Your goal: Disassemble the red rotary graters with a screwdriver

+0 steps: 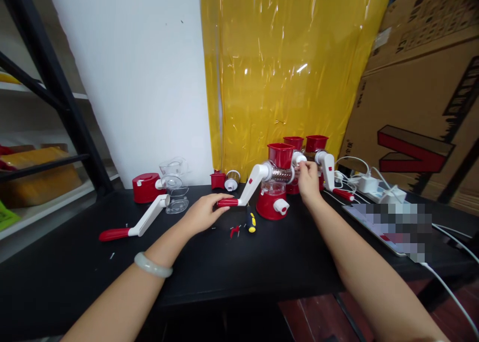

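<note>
An assembled rotary grater with a red hopper and a red base stands upright on the black table. Its metal drum lies sideways inside the clear body. My left hand is closed around the red grip of the white crank handle, which sticks out to the grater's left. At the drum's right end, my right hand has its fingers curled together against the grater; the fingertips are partly hidden. In front lie a yellow-and-black screwdriver and a small red part among several screws.
More graters with red hoppers stand behind on the right. A loose crank, a red base and clear parts lie left. Another drum sits at the back. A tablet, chargers and cables occupy the right side.
</note>
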Tool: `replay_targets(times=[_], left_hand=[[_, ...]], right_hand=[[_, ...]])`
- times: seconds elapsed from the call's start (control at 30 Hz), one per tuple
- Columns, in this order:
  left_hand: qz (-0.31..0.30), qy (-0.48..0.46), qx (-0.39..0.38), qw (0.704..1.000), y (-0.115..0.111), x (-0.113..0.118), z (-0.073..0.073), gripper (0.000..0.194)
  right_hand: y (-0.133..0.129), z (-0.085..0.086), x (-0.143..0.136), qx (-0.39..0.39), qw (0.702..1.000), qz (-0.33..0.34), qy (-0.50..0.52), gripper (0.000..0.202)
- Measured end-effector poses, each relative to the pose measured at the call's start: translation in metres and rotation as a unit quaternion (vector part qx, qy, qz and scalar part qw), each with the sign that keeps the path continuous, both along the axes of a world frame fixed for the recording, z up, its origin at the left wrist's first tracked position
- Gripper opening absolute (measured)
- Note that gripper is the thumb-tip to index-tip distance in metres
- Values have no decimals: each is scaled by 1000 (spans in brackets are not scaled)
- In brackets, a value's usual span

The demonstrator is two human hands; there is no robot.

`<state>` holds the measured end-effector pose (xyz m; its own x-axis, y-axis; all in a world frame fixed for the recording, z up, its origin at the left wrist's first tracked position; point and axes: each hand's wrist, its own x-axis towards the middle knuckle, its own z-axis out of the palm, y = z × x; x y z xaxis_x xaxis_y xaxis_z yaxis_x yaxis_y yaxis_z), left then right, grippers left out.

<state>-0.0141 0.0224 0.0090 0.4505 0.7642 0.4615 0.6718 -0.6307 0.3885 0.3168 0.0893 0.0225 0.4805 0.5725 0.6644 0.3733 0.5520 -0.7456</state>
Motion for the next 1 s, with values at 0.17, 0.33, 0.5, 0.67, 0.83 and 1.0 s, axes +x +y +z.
replay_targets(times=[0.17,0.33,0.5,0.67,0.83,1.0], left_hand=[[36,10,9,999,4,-5,-1,38],[43,17,2,999,5,-6,-3,36],[56,18,-6,998,3,-7,-2,35],[57,8,-25,998,-4,-5,6,30],[87,7,-36,996,-10,-2,13,42],[83,19,-43,995,-11,-3,15,45]], right_hand=[[4,-5,-6,-89,989,104,54,37],[-2,-3,-8,-65,991,106,56,42],[-8,-4,-8,-45,996,52,57,51],[-8,-4,-6,-2,999,26,36,42],[-8,-2,-7,3,999,22,30,35],[-19,4,-10,-36,999,14,2,34]])
